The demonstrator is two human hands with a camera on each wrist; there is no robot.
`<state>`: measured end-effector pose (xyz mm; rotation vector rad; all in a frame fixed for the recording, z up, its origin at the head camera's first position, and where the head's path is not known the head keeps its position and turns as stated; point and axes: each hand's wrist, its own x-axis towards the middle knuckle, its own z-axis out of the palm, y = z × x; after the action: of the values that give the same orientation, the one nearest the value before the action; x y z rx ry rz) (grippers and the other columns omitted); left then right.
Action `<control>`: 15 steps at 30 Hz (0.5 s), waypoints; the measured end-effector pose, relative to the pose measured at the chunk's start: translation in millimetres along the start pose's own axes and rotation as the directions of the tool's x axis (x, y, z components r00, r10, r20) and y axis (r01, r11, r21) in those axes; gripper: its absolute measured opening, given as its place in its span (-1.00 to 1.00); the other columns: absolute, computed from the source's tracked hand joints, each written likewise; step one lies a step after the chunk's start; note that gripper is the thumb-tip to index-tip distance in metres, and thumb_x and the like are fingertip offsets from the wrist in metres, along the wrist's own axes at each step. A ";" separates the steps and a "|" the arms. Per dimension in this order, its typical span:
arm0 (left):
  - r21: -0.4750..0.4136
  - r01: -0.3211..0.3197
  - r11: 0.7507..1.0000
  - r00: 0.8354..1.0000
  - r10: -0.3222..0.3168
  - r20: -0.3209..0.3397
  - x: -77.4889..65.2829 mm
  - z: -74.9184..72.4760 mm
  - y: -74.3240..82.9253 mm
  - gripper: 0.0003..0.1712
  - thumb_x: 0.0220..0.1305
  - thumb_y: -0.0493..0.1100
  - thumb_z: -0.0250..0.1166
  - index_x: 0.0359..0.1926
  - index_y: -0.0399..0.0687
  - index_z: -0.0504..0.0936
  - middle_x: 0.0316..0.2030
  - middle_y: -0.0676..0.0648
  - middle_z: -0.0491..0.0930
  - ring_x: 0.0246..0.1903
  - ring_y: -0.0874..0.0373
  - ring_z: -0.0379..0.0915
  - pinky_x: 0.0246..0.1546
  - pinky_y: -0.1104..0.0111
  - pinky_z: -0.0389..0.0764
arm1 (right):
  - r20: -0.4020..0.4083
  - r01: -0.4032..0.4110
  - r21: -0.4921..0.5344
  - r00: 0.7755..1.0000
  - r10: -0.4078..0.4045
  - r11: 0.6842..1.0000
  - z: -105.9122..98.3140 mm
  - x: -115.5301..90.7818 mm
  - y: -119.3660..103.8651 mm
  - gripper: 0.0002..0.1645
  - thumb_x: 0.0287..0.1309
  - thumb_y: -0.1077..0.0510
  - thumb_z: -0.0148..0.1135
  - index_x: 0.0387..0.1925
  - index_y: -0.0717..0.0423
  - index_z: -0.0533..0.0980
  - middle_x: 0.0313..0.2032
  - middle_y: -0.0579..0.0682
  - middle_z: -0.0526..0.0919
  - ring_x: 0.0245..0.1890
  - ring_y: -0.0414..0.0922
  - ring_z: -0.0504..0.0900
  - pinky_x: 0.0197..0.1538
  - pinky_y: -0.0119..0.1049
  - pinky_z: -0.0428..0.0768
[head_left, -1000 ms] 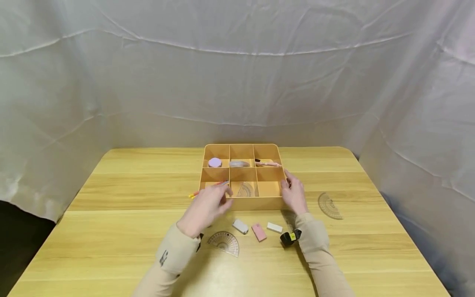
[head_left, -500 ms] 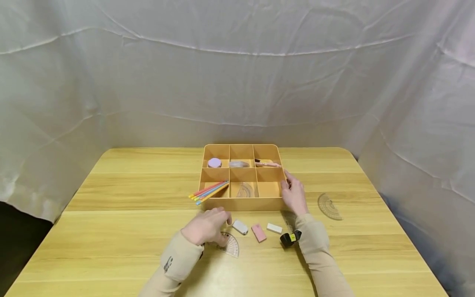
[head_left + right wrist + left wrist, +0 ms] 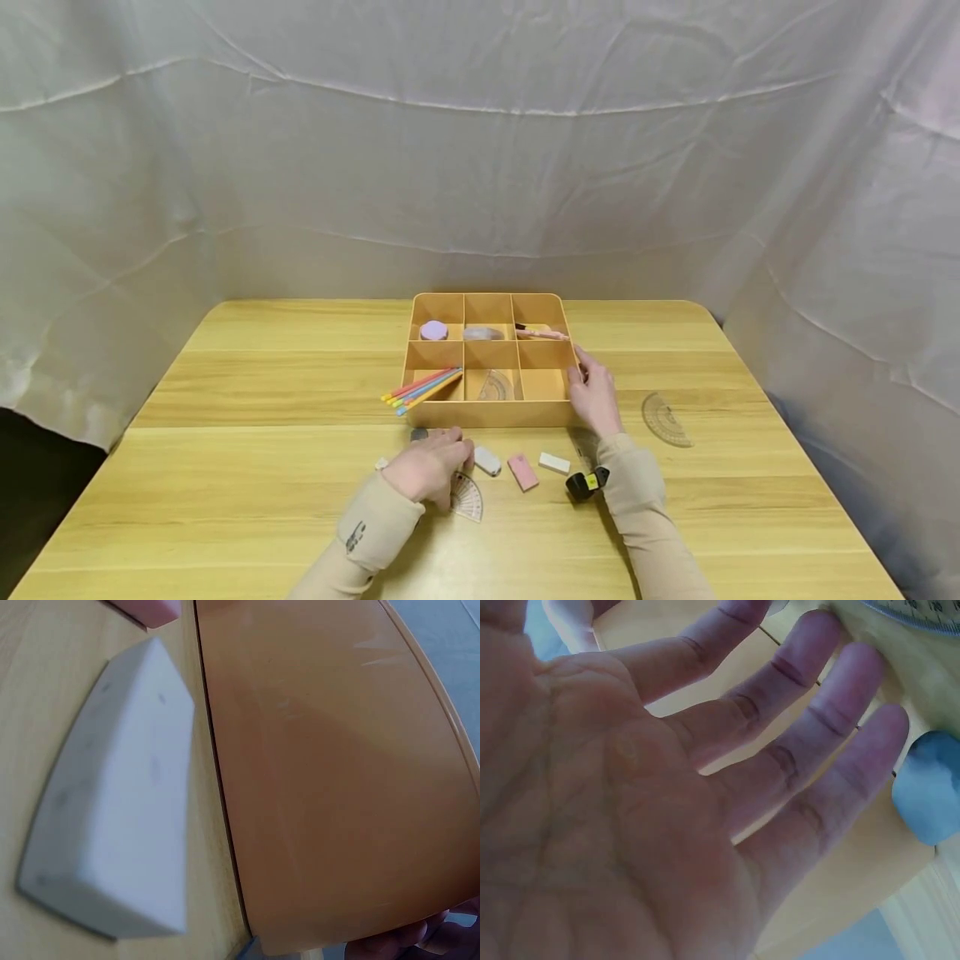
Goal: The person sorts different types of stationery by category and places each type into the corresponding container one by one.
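My left hand (image 3: pixel 431 467) is low over the table, its fingers beside a clear protractor (image 3: pixel 467 498) and a white eraser (image 3: pixel 487 461). Seen from the left wrist, the fingers (image 3: pixel 832 742) are spread and nearly straight, with nothing in the palm; a blue-grey rounded piece (image 3: pixel 930 787) lies past the fingertips. My right hand (image 3: pixel 595 392) holds the right side of the yellow-orange organizer box (image 3: pixel 495 413), which has several compartments. A bundle of coloured pencils (image 3: pixel 423 390) leans over its front left corner. Another protractor (image 3: pixel 497 386) is in the front middle compartment.
A pink eraser (image 3: pixel 522 472) and a white block eraser (image 3: pixel 555 462) lie before the box. A third protractor (image 3: pixel 666 420) rests on the right. The back compartments hold a lilac round item (image 3: pixel 433 330), a translucent piece (image 3: pixel 482 333) and pens (image 3: pixel 542 333).
My left hand has come away from the pencils, down toward me to the protractor and white eraser, then slightly right. The pencils stay leaning in the box. My right hand has kept its place.
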<state>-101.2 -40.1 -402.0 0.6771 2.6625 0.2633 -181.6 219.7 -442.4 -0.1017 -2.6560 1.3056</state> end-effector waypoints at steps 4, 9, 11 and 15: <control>0.011 0.000 1.000 1.000 0.000 0.000 0.9 1.6 0.6 -0.34 -0.46 -0.50 0.55 -0.26 0.07 0.53 -0.24 0.08 0.44 -0.19 0.13 0.39 -0.12 0.33 0.58 | -0.001 0.004 -0.001 1.000 -0.004 1.000 -0.2 -0.5 -1.3 -0.43 0.41 0.30 -0.06 0.41 0.34 0.31 -0.46 0.09 0.45 -0.50 -0.17 0.34 -0.45 -0.39 0.32; 0.047 0.019 0.999 1.000 -0.019 -0.009 2.2 3.2 2.3 -0.39 -0.45 -0.47 0.59 -0.32 0.01 0.49 -0.25 0.04 0.44 -0.19 0.10 0.38 -0.11 0.32 0.59 | -0.003 0.006 0.004 1.000 -0.006 1.000 0.1 -0.3 -2.1 -0.43 0.40 0.31 -0.05 0.40 0.33 0.33 -0.48 0.06 0.43 -0.51 -0.17 0.33 -0.45 -0.38 0.31; 0.053 0.028 0.998 1.000 -0.028 -0.006 2.5 3.7 3.3 -0.40 -0.45 -0.46 0.60 -0.36 0.03 0.49 -0.27 0.04 0.43 -0.20 0.11 0.36 -0.15 0.32 0.58 | -0.003 0.005 0.008 1.000 -0.005 1.000 0.0 -0.2 -2.0 -0.43 0.40 0.31 -0.06 0.40 0.34 0.33 -0.50 0.05 0.41 -0.52 -0.16 0.32 -0.46 -0.38 0.29; 0.038 0.029 0.999 1.000 -0.029 -0.002 2.1 3.5 5.2 -0.40 -0.46 -0.49 0.60 -0.40 0.05 0.49 -0.30 0.06 0.40 -0.23 0.13 0.30 -0.25 0.36 0.51 | -0.005 0.005 0.011 1.000 -0.005 1.000 -0.3 -0.1 -1.4 -0.43 0.40 0.31 -0.06 0.40 0.34 0.32 -0.53 0.01 0.38 -0.54 -0.16 0.30 -0.49 -0.39 0.27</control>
<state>-99.3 -34.3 -404.4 0.6502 2.6827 0.2053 -181.4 219.1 -441.2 -0.0972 -2.6428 1.3161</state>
